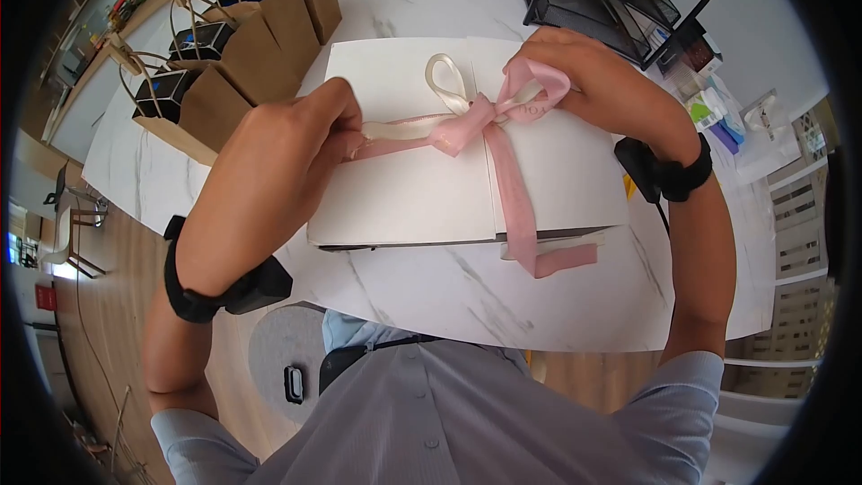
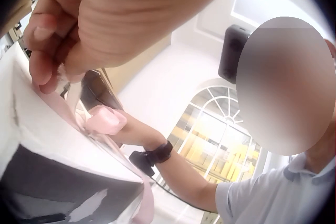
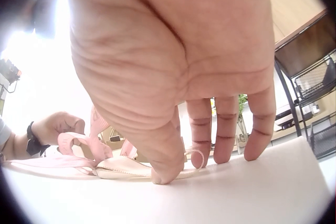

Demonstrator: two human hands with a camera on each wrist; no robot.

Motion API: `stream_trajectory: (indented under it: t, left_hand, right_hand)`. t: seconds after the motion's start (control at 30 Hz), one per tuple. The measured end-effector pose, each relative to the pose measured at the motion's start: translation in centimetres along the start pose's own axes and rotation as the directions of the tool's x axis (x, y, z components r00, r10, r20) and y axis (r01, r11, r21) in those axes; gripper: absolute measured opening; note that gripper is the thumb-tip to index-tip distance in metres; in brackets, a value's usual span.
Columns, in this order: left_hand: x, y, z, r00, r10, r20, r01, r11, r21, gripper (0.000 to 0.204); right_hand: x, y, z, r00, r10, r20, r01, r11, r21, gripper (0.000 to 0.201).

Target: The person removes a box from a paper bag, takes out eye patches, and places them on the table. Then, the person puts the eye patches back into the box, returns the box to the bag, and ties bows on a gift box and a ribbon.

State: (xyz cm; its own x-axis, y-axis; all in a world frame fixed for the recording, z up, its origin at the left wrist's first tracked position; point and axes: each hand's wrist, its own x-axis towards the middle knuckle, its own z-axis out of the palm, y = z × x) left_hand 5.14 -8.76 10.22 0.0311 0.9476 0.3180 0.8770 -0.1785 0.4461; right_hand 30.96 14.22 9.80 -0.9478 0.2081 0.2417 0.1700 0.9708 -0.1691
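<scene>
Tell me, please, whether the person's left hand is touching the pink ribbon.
Touching. The head view shows it: the left hand pinches the left-hand stretch of the pink ribbon, with no gap at the fingers.

Pretty bright room tbh. The tabletop [image 1: 404,296] is white with grey marble-style streaks, and the floor [image 1: 126,305] is wood-look planks. There's a round grey stool [image 1: 269,364] near the table's front edge, a white chair [image 1: 65,238] off to the left, and more white seating [image 1: 795,256] with slatted, cut-out backs on the right. A counter [image 1: 162,9] with a wooden top runs along the far left. The left wrist view catches a white wall [image 2: 157,69] and an arched window [image 2: 229,106] (fan-shaped panes up top, kinda fancy) glowing yellowish.
</scene>
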Motion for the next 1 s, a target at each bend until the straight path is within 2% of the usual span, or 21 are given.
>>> stream_trajectory:
  t: [0.03, 0.13, 0.27, 0.33, 0.37, 0.43, 0.47, 0.53, 0.57, 0.63, 0.83, 0.93, 1.0]
  left_hand:
    - [0.3, 0.2, -0.2, 0.997, -0.049, 0.056, 0.054, 0.995, -0.088, 0.018]
    - [0.9, 0.3, 0.2, 0.995, -0.028, 0.098, 0.032, 0.999, -0.034, 0.025]
    - [1.9, 0.4, 0.5, 0.992, -0.007, 0.126, 0.013, 0.999, -0.044, 0.024]
    - [2.1, -0.1, 1.0, 0.985, 0.162, 0.057, -0.163, 0.987, 0.005, 0.016]
    - [2.1, 0.0, 0.9, 0.984, 0.166, 0.058, -0.166, 0.986, 0.007, 0.016]
    - [1.8, 0.6, 0.4, 0.988, 0.151, 0.032, -0.154, 0.981, 0.114, 0.008]
    - [1.6, 0.6, 0.4, 0.987, 0.157, 0.04, -0.161, 0.981, 0.112, 0.008]
    - [1.2, 0.5, 0.2, 0.997, -0.028, 0.065, 0.029, 1.0, -0.005, 0.009]
    - [0.9, 0.4, 0.3, 0.997, -0.025, 0.069, 0.025, 1.0, -0.005, 0.009]
    - [0.4, 0.1, 0.6, 0.998, -0.051, 0.045, 0.057, 0.988, -0.144, 0.012]
    - [0.5, 0.2, 0.7, 0.998, 0.024, 0.058, -0.018, 0.995, -0.101, 0.009]
    - [0.3, 0.7, 0.4, 0.996, -0.032, 0.084, 0.038, 0.997, -0.063, 0.008]
    - [0.0, 0.8, 0.6, 0.998, 0.001, 0.062, 0.002, 0.999, -0.051, 0.008]
  right_hand:
    - [0.0, 0.0, 0.0, 1.0, -0.002, -0.002, 0.002, 1.0, -0.001, 0.029]
    - [-0.1, -0.3, -0.1, 1.0, 0.011, -0.017, -0.01, 0.999, 0.03, 0.029]
    - [-0.1, -0.3, 0.1, 1.0, 0.017, -0.001, -0.017, 1.0, -0.002, 0.028]
    - [0.0, -0.4, 0.0, 1.0, 0.015, -0.005, -0.016, 1.0, -0.011, 0.027]
    - [0.0, -0.5, -0.3, 0.999, 0.028, 0.025, -0.028, 1.0, -0.009, 0.03]
    - [-0.2, -0.6, -0.3, 0.997, 0.052, 0.051, -0.052, 0.999, -0.004, 0.034]
    - [-0.2, -0.5, -0.2, 0.999, 0.03, 0.037, -0.029, 1.0, -0.01, 0.034]
    - [-0.3, -0.3, -0.2, 1.0, 0.013, 0.023, -0.012, 1.0, -0.014, 0.034]
    - [-0.2, -0.2, -0.2, 1.0, 0.011, 0.024, -0.011, 1.0, -0.018, 0.033]
    - [-0.1, -0.3, -0.2, 1.0, 0.014, 0.023, -0.013, 1.0, -0.023, 0.032]
    - [-0.3, -0.6, -0.3, 0.999, 0.027, 0.018, -0.027, 1.0, 0.003, 0.025]
    - [-0.4, -0.6, -0.3, 0.996, 0.085, 0.029, -0.084, 0.996, -0.038, 0.033]
    - [-0.3, -0.7, -0.5, 0.991, 0.117, 0.067, -0.114, 0.992, -0.046, 0.035]
